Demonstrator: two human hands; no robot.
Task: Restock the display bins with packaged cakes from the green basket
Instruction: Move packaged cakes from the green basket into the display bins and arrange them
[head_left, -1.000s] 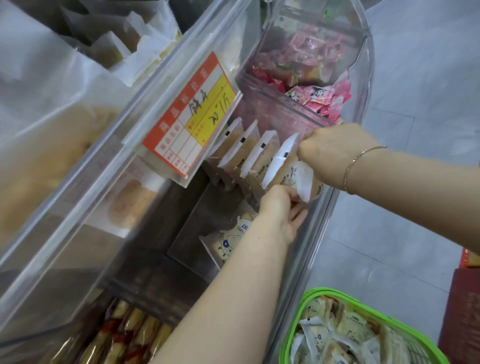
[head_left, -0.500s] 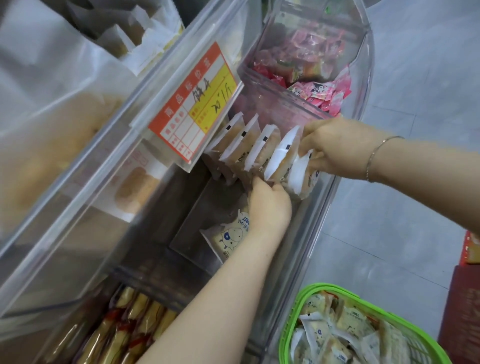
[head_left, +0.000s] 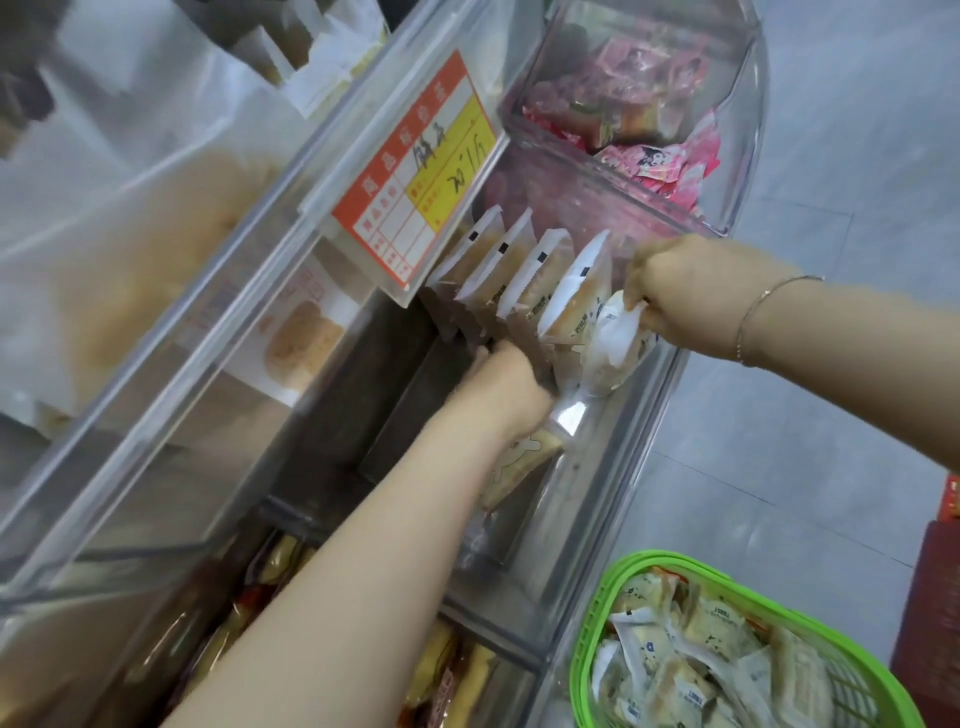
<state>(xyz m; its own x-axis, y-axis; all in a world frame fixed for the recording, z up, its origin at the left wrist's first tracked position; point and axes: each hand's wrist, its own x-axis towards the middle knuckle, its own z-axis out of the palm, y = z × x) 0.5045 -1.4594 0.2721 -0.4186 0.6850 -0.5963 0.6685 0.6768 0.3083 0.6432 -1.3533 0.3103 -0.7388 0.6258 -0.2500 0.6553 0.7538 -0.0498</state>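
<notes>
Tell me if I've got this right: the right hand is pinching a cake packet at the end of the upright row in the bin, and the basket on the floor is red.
Not quite: the basket is green, as the head view shows. The rest holds: the right hand pinches a cake packet at the end of the upright row in the bin.

Basket (head_left: 597, 618): bright green. Price tag (head_left: 415, 176): orange-red with yellow panel. Cake packets (head_left: 524, 280): white over tan. Candy wrappers (head_left: 670, 166): pink-red.
</notes>
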